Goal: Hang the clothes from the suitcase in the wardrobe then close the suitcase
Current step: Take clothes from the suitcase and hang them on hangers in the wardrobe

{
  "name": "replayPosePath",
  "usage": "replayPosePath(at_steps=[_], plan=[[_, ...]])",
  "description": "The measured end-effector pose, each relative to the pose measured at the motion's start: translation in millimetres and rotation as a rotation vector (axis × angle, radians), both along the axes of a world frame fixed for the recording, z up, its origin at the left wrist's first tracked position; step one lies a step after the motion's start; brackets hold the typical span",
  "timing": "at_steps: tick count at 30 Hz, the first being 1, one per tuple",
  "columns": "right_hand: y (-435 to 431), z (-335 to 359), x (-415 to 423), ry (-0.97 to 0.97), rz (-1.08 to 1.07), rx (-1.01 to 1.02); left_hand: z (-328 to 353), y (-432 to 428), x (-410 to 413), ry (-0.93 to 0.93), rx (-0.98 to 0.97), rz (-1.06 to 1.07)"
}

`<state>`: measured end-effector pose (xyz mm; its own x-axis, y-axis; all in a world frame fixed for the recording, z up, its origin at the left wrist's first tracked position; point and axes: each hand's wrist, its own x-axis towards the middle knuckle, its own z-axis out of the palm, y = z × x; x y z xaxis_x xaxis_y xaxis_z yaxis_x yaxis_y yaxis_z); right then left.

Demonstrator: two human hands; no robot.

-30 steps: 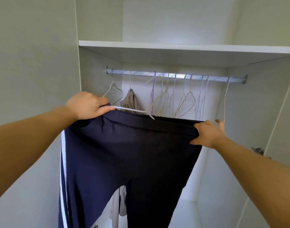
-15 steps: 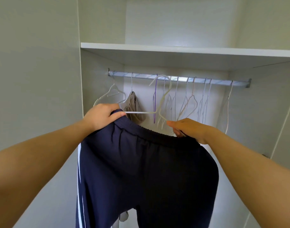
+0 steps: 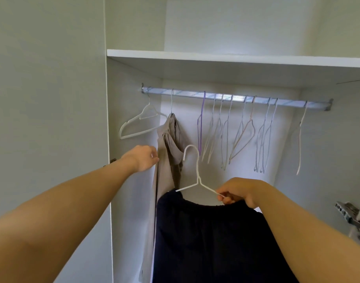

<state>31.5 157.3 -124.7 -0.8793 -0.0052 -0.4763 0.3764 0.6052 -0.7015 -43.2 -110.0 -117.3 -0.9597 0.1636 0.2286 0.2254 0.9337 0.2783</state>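
Home bedroom closet: white built-in wardrobe [image 3: 134, 201], shelf [image 3: 216, 56] above metal rail [image 3: 236, 98], row of empty wire hangers [image 3: 242, 135], beige garment [image 3: 167, 160] hanging, door hinge [image 3: 350, 216] at right.

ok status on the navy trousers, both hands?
Right hand grips white hanger carrying navy trousers, below rail. Left hand touching hung beige garment. Rail gap beside purple hanger.

Dark navy trousers [image 3: 211, 237] drape from a white wire hanger [image 3: 197, 178] held below the wardrobe rail [image 3: 236, 98], beside an already-hung beige garment [image 3: 167, 160].
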Motion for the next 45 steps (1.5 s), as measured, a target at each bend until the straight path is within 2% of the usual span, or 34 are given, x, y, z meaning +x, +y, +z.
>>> replayPosePath(at_steps=[3,5,7,10,17,19,22,27,33,38,40,45], plan=[[3.0,-6.2,-10.9,0.022,-0.142,-0.038,1.1,11.7,-18.5,0.009,-0.013,-0.005],[-0.3,-5.8,-19.4,-0.013,-0.2,-0.136,3.2,20.9,-31.6,0.026,-0.036,-0.016],[-9.1,-3.7,-28.1,-0.044,-0.185,-0.234,5.5,28.4,-46.7,0.047,-0.075,-0.032],[-26.6,2.5,-47.6,0.009,-0.116,-0.294,9.7,34.6,-70.0,0.062,-0.08,-0.027],[-67.4,40.0,-115.8,0.233,-0.248,-0.438,36.1,31.8,-135.6,0.127,-0.012,-0.057],[-75.2,54.7,-142.1,0.331,-0.335,-0.411,46.1,26.6,-150.3,0.172,0.013,-0.05],[-86.5,81.5,-177.9,0.454,-0.386,-0.238,54.2,14.4,-172.7,0.214,0.03,-0.043],[-94.0,108.3,-224.5,0.672,-0.428,-0.394,60.0,1.0,-209.0,0.215,0.061,-0.104],[-97.8,103.3,-286.9,0.62,-0.414,-0.305,52.8,0.3,-236.9,0.175,0.081,-0.161],[-94.9,74.1,-319.1,0.56,-0.386,-0.227,58.1,-8.2,-253.1,0.449,-0.096,0.086],[-99.8,71.3,-329.3,0.547,-0.363,-0.217,59.8,-13.2,-260.1,0.419,-0.088,0.159],[-115.7,69.3,-345.7,0.483,-0.34,-0.257,54.7,-23.8,-267.7,0.246,0.029,0.186]])
